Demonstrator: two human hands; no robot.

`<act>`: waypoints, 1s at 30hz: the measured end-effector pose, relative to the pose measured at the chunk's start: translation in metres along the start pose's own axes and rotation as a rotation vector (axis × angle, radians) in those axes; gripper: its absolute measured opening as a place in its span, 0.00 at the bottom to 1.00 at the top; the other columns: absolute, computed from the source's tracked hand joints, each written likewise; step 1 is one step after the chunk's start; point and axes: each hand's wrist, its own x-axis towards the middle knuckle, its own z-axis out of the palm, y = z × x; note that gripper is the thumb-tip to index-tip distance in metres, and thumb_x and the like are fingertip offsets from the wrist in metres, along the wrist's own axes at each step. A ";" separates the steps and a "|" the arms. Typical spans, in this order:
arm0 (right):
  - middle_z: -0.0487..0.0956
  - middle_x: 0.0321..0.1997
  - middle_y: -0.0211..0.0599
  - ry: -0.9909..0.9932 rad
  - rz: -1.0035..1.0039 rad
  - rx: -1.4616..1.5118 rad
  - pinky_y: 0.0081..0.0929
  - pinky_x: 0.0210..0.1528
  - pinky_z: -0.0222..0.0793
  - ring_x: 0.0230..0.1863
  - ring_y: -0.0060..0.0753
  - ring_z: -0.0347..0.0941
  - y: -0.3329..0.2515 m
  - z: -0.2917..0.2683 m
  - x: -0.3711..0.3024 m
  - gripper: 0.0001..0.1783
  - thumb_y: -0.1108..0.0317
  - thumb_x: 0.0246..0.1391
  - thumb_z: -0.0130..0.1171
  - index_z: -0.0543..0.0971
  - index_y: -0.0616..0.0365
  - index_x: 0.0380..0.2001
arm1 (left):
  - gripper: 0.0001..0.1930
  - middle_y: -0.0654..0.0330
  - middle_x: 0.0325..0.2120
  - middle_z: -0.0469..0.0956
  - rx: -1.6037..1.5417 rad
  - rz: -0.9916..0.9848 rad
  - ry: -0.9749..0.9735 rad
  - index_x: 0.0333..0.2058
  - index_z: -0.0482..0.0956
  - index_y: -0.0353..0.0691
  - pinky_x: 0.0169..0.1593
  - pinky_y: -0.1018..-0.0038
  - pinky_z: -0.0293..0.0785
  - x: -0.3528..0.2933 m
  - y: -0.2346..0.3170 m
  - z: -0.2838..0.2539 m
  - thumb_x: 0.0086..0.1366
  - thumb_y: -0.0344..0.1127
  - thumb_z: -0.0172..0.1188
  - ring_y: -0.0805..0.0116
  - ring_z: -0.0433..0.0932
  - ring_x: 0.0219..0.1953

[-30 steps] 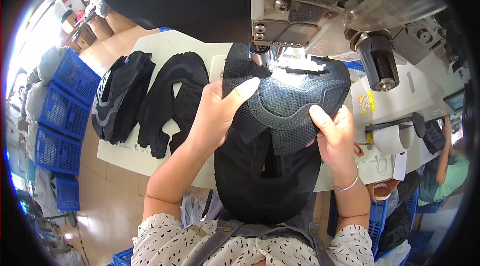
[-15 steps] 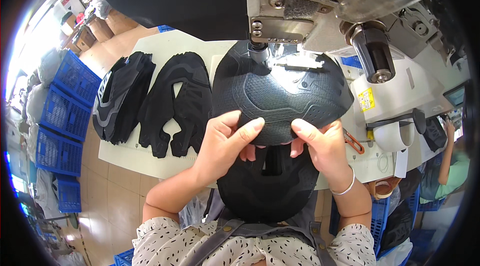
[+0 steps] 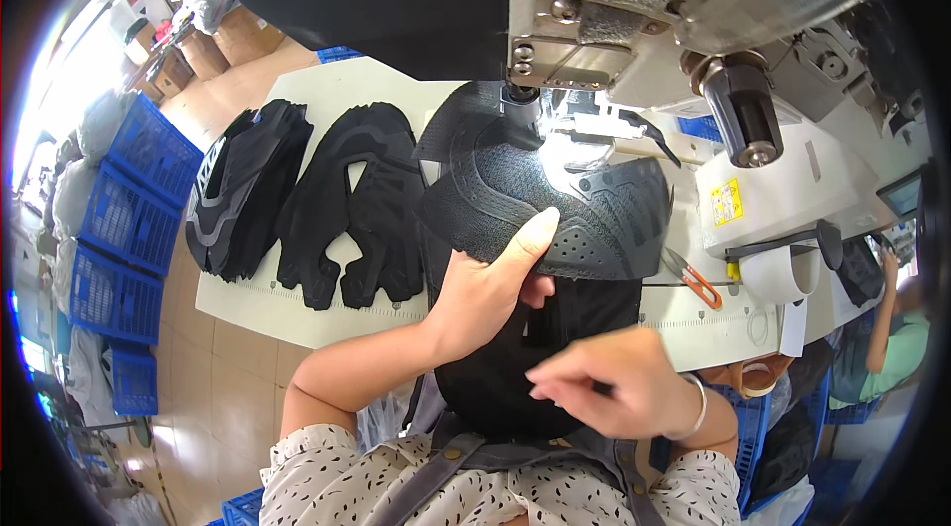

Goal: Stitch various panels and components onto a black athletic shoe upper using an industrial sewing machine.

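A black shoe upper with textured overlays and small punched holes lies curved under the sewing machine head. My left hand is closed on its near edge, thumb on top and fingers beneath. Close to my body, my right hand is off that upper, over a dark piece hanging at the table's front edge. Its fingers look bent but are smeared by motion, and whether they hold anything is unclear. Bright light washes out the spot beneath the needle area.
Left on the white table lie a stack of uppers and more flat black uppers. Orange-handled thread snips rest at right. Blue crates stand left. Another person's arm shows far right.
My right hand has let go of the upper and moved down toward my body. My left hand has shifted right along the near edge, and the upper has turned. The orange snips are more exposed.
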 end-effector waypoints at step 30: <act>0.76 0.36 0.34 0.707 0.120 0.220 0.15 0.41 0.67 0.37 0.18 0.72 0.049 -0.064 0.025 0.15 0.79 0.51 0.51 0.69 0.64 0.44 | 0.08 0.68 0.16 0.71 -0.015 0.113 -0.047 0.24 0.76 0.37 0.15 0.84 0.60 0.027 0.025 -0.016 0.58 0.35 0.56 0.82 0.66 0.13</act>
